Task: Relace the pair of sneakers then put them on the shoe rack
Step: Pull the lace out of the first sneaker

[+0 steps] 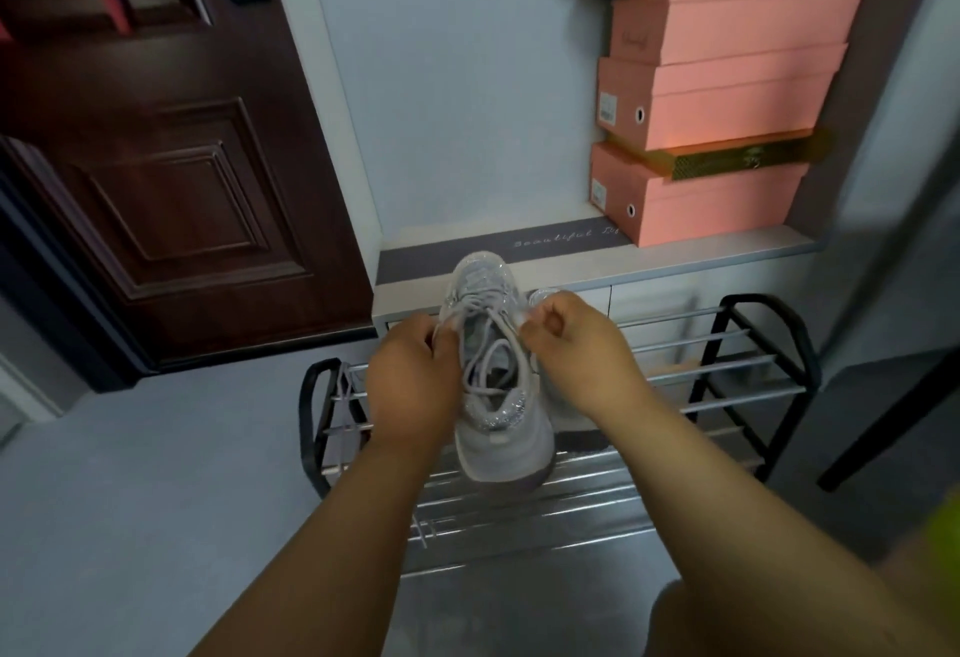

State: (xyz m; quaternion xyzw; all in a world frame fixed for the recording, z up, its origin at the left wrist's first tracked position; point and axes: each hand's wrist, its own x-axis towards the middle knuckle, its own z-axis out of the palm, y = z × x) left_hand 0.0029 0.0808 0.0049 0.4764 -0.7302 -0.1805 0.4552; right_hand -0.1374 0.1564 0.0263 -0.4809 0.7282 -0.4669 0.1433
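Note:
A grey sneaker with glittery trim stands on the top bars of the black and silver shoe rack, toe pointing away from me. Its grey lace loops loosely over the tongue. My left hand pinches the lace at the sneaker's left side. On the right side, my right hand pinches the other lace end. The second sneaker lies mostly hidden behind my right hand; only its toe shows. A loose lace hangs over the rack's left end.
Pink shoe boxes are stacked on a low white cabinet behind the rack. A dark wooden door stands at the left. Grey floor surrounds the rack. A dark slanted bar is at the right.

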